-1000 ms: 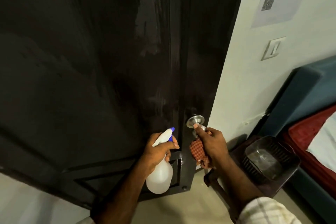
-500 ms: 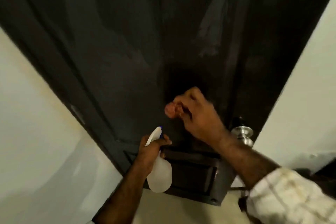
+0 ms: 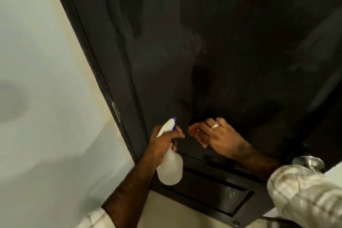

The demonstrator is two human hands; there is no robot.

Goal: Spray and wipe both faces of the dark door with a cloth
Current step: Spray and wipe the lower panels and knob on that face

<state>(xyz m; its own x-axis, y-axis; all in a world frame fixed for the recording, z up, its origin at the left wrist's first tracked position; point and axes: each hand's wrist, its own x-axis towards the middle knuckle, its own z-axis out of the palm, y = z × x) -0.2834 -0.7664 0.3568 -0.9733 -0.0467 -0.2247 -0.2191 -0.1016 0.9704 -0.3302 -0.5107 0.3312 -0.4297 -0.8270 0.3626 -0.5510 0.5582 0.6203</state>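
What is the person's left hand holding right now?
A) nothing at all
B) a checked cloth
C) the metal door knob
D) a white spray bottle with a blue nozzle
D: the left hand is wrapped around the neck of the spray bottle, while the right hand presses the cloth against the door.
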